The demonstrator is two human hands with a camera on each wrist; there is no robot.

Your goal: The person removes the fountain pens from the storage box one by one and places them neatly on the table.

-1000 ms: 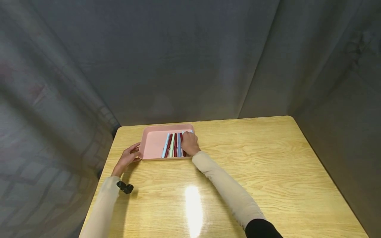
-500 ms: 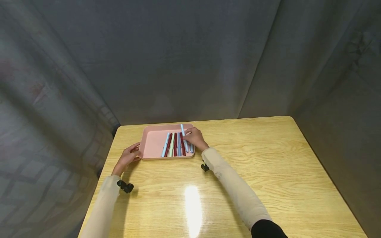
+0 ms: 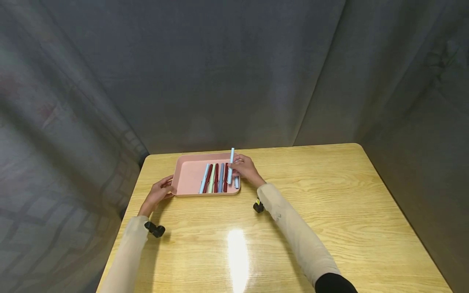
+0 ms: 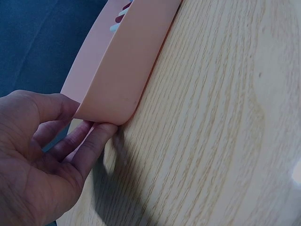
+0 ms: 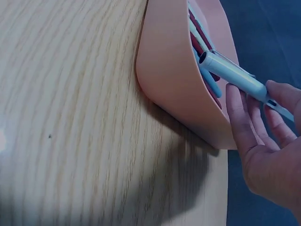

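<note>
No legible text — none anywhere

Head overview; close wrist views sharing tray.

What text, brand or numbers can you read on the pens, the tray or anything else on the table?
None can be read. The pale blue pen held by the right hand shows no print. The pink tray, steadied by the left hand, is plain, and so is the wooden table. The pens in the tray are too small to tell.
</note>
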